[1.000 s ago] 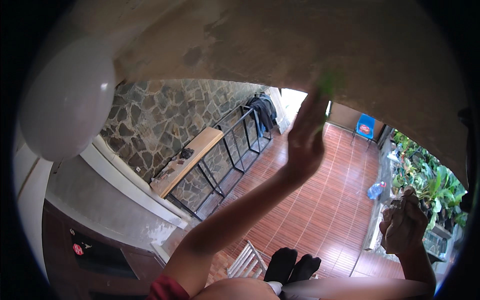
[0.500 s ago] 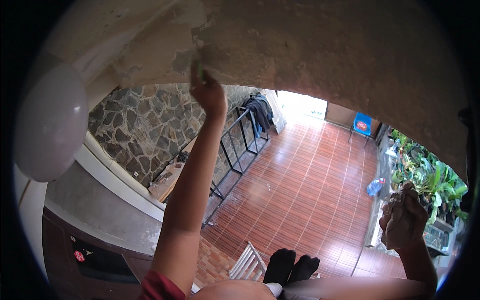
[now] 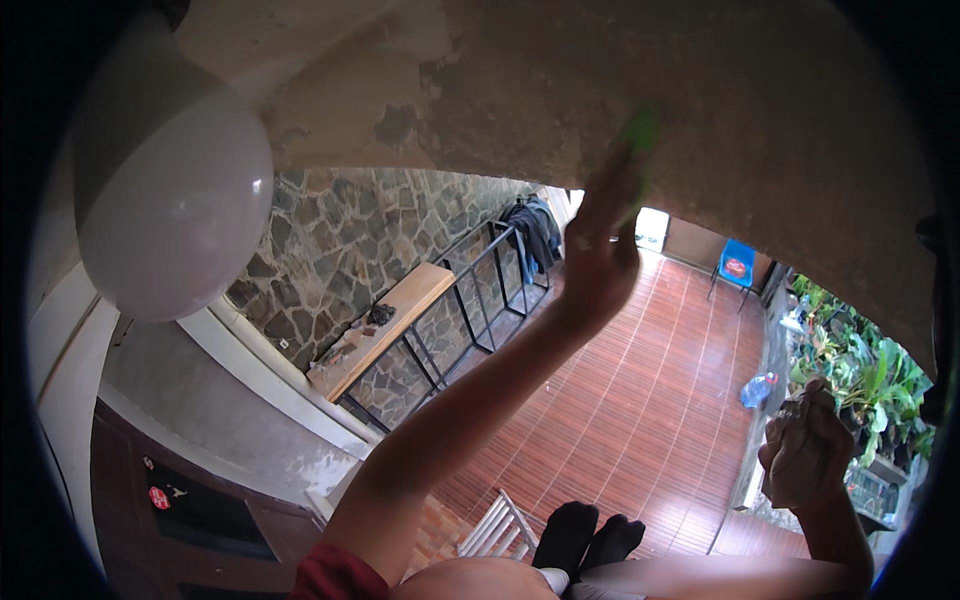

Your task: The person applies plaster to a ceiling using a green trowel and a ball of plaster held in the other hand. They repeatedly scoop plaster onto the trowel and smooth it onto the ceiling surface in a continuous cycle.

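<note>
My left hand (image 3: 603, 255) is raised at the patchy brown plaster ceiling (image 3: 760, 140), its fingers pointing up and blurred by motion. Between those fingers shows a small bright green thing (image 3: 641, 130), too smeared to tell its kind; it is at or just under the plaster. Down at the right, my right hand (image 3: 812, 455) is closed around something crumpled and greyish (image 3: 818, 395), whose kind I cannot make out. Bare grey patches and flaking paint mark the ceiling's left part.
A white round lamp (image 3: 180, 200) hangs close at the left. Far below lie red floor tiles (image 3: 620, 400). My socked feet (image 3: 568, 535) are above a white ladder-like frame (image 3: 497, 525). A black metal rack (image 3: 470, 310), wooden plank (image 3: 400, 320), blue chair (image 3: 737, 262) and plants (image 3: 870, 370) stand around.
My left hand has swept right along the ceiling with the green thing. The view has shifted, bringing the lamp further in. My right hand stays closed in nearly the same place.
</note>
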`<move>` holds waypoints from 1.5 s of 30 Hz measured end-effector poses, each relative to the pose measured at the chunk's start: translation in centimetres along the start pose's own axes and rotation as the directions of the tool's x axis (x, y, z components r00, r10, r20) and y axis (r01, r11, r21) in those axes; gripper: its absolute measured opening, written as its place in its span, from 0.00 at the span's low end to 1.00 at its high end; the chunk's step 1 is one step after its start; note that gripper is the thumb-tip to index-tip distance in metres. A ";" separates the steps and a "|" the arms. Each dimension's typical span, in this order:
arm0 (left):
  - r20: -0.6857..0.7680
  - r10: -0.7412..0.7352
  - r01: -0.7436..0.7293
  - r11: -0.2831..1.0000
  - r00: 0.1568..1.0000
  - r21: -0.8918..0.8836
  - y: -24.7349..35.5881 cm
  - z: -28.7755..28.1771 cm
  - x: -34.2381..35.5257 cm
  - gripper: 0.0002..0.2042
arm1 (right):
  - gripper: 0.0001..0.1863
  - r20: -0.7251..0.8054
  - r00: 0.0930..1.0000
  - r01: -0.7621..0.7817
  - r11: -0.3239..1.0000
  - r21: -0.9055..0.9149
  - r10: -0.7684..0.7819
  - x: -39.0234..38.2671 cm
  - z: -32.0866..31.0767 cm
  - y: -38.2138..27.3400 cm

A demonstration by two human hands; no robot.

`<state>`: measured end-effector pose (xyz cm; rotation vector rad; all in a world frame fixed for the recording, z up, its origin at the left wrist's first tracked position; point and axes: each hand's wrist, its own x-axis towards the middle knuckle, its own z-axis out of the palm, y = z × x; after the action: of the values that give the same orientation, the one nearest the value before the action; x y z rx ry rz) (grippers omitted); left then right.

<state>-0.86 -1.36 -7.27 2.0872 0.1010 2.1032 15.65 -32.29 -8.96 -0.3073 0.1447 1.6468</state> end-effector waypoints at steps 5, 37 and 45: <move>-0.333 -0.084 0.200 0.923 0.939 0.330 -5.1 -6.3 1.8 0.19 | 0.13 0.027 0.968 0.249 0.938 -0.241 -0.250 -0.8 0.2 0.2; -0.236 -0.917 0.772 0.398 0.321 -0.496 9.8 -23.1 -5.6 0.26 | 0.18 0.167 0.942 0.335 0.836 -0.436 -0.290 0.9 0.7 1.5; -0.473 -0.830 0.640 0.196 -0.296 -0.743 17.8 -40.1 -18.2 0.22 | 0.14 0.105 0.994 0.085 0.802 -0.591 -0.028 1.0 1.6 3.5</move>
<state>-42.22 -18.95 -22.67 0.0587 1.0387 1.6987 11.96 -31.22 -8.02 -0.7064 -0.4659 1.6093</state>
